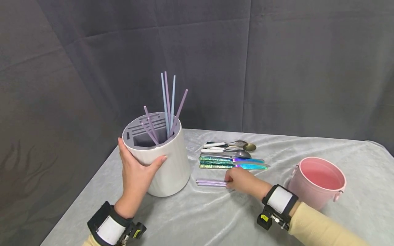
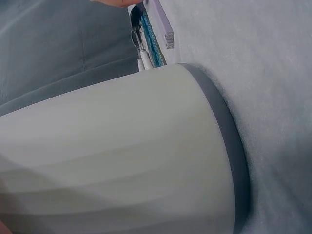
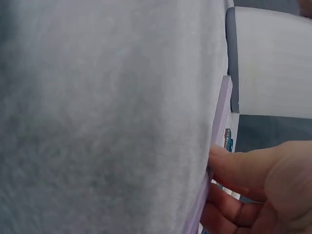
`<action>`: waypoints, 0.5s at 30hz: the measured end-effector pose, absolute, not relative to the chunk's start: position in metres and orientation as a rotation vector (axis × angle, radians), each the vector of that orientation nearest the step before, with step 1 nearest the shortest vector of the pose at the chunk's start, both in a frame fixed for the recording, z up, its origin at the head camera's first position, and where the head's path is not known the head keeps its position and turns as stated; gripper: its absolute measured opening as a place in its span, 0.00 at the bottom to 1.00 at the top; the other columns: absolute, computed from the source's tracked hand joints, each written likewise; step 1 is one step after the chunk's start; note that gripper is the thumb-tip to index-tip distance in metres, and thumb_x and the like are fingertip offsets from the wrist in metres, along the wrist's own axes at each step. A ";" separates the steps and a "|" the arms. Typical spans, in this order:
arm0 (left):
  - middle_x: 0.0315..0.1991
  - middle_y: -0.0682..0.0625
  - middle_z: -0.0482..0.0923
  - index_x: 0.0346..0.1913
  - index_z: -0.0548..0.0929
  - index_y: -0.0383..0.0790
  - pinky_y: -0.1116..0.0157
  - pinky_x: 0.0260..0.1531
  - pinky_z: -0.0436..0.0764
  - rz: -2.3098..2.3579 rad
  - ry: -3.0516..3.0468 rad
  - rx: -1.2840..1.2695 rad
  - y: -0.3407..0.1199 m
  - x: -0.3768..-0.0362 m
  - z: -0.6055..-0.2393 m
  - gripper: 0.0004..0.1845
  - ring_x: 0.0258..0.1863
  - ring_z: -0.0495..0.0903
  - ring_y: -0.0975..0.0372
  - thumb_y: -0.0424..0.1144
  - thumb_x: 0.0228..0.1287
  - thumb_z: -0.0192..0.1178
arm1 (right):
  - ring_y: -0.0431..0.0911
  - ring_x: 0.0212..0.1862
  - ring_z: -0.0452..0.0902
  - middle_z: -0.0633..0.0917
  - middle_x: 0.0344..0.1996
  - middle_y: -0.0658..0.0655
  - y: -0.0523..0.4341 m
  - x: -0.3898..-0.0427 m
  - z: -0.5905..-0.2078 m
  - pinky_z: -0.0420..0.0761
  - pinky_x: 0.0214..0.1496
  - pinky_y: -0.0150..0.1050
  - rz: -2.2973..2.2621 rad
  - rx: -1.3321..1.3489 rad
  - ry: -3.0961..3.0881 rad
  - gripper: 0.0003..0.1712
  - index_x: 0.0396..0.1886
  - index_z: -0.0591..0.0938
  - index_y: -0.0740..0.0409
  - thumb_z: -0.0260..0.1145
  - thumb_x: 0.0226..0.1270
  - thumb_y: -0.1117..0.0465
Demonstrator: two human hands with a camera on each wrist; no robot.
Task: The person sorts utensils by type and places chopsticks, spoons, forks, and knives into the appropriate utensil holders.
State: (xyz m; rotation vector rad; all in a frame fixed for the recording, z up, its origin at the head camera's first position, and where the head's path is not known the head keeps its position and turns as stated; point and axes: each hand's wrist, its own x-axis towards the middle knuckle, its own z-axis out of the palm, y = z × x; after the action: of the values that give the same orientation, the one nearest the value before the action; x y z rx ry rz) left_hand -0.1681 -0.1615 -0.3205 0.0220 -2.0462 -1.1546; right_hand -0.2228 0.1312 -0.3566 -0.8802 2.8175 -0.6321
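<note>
My left hand (image 1: 135, 171) holds the side of a white, round utensil holder (image 1: 172, 167), thumb at its front and fingers at its left. The holder's grey slotted top (image 1: 140, 131) has purple and blue chopsticks (image 1: 173, 99) standing at a slant in its large opening. In the head view, my right hand (image 1: 243, 181) pinches purple chopsticks (image 1: 210, 183) that lie on the cloth to the right of the holder. The right wrist view shows thumb and fingertips on a purple chopstick (image 3: 222, 109); how many are pinched I cannot tell.
Behind the right hand lie knives with shiny multicoloured handles (image 1: 217, 163) and several spoons (image 1: 243, 153), some white-handled. A pink bucket (image 1: 317, 184) stands at the right. Pale cloth (image 1: 197, 218) covers the table, and a grey curtain (image 1: 209, 68) hangs behind.
</note>
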 end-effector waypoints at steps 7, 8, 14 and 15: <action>0.74 0.36 0.46 0.76 0.38 0.32 0.44 0.65 0.57 -1.164 -2.049 0.033 -0.160 -0.166 -0.320 0.67 0.72 0.52 0.47 0.40 0.42 0.79 | 0.41 0.31 0.73 0.80 0.25 0.50 0.132 -0.224 -0.358 0.76 0.36 0.39 -0.605 -0.877 2.806 0.07 0.30 0.82 0.62 0.73 0.54 0.69; 0.74 0.36 0.46 0.76 0.38 0.32 0.44 0.65 0.57 -1.160 -2.049 0.036 -0.160 -0.166 -0.320 0.67 0.72 0.52 0.47 0.40 0.42 0.79 | 0.41 0.31 0.73 0.80 0.25 0.50 0.131 -0.225 -0.359 0.76 0.36 0.38 -0.598 -0.881 2.804 0.07 0.30 0.82 0.62 0.73 0.54 0.69; 0.74 0.36 0.46 0.75 0.39 0.33 0.44 0.65 0.57 -1.157 -2.037 0.017 -0.161 -0.167 -0.321 0.67 0.71 0.52 0.48 0.40 0.41 0.79 | 0.40 0.29 0.70 0.78 0.23 0.48 0.133 -0.229 -0.361 0.73 0.34 0.36 -0.555 -0.994 2.807 0.07 0.27 0.81 0.60 0.72 0.54 0.70; 0.74 0.36 0.46 0.75 0.39 0.33 0.44 0.65 0.57 -1.159 -2.037 0.011 -0.161 -0.167 -0.321 0.67 0.71 0.52 0.48 0.40 0.41 0.79 | 0.40 0.29 0.70 0.77 0.22 0.48 0.133 -0.229 -0.361 0.73 0.34 0.36 -0.540 -1.033 2.820 0.07 0.26 0.80 0.60 0.72 0.54 0.70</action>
State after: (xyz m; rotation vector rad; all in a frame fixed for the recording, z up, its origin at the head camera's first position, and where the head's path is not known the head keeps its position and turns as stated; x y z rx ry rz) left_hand -0.1673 -0.1607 -0.3207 0.0113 -2.0366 -1.1586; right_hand -0.2290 0.1334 -0.3609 -1.0327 2.8204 -0.5396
